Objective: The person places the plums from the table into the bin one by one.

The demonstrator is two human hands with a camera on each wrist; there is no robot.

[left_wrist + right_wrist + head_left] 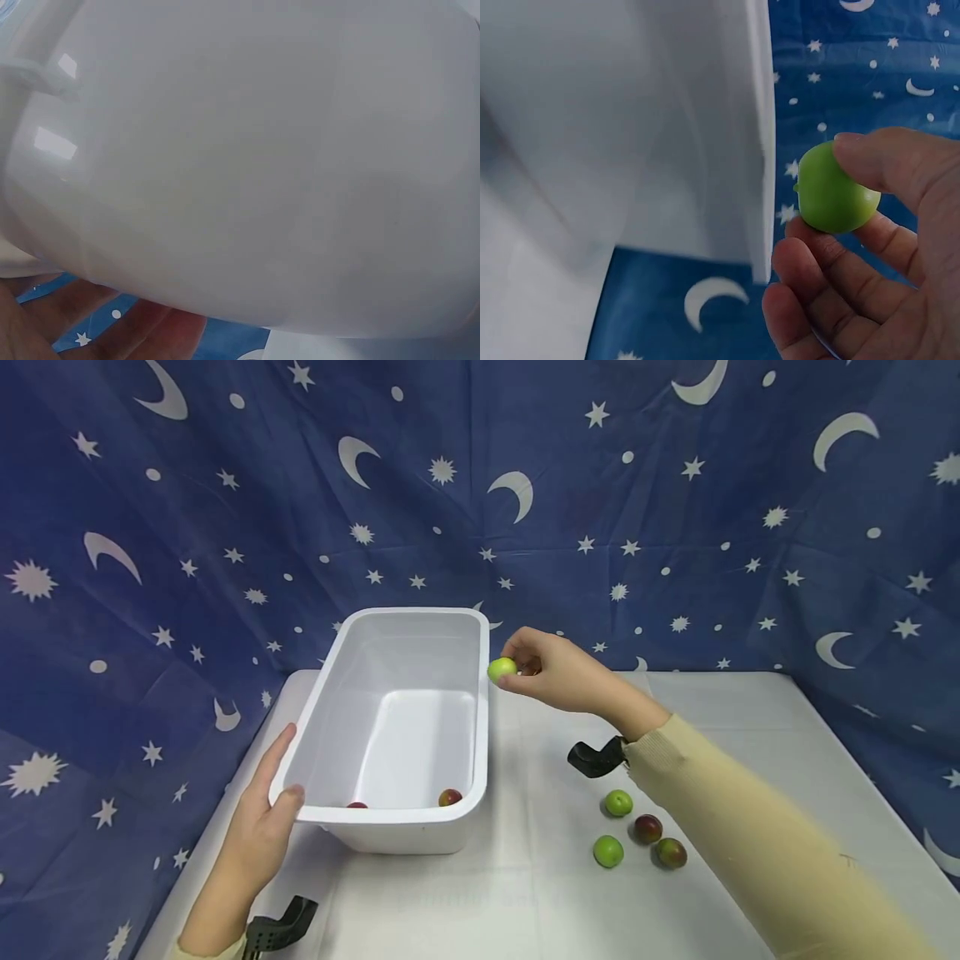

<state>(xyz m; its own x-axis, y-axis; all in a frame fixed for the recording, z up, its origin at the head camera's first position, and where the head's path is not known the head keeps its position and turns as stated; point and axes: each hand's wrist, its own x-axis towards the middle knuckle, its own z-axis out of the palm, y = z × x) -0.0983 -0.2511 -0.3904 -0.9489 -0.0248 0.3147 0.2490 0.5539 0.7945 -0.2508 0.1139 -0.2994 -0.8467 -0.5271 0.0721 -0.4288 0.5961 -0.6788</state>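
Observation:
My right hand (558, 670) pinches a small round green fruit (502, 670) between thumb and fingertips, just outside the right rim of a white plastic tub (480, 727). From the right wrist view, the green fruit (832, 189) has a tiny nub and is held beside the tub's wall (682, 135). My left hand (255, 822) grips the tub's near left corner, thumb over the rim; its fingers (165, 330) lie along the outside in the left wrist view. Inside the tub's near end are a red-green fruit (450, 797) and a reddish one (357, 805), partly hidden by the rim.
On the white table (540, 910), right of the tub, lie two green fruits, one farther (618, 802) and one nearer (608, 851), a dark red fruit (647, 829) and a red-green fruit (671, 853). A blue star-and-moon cloth (420, 485) hangs behind.

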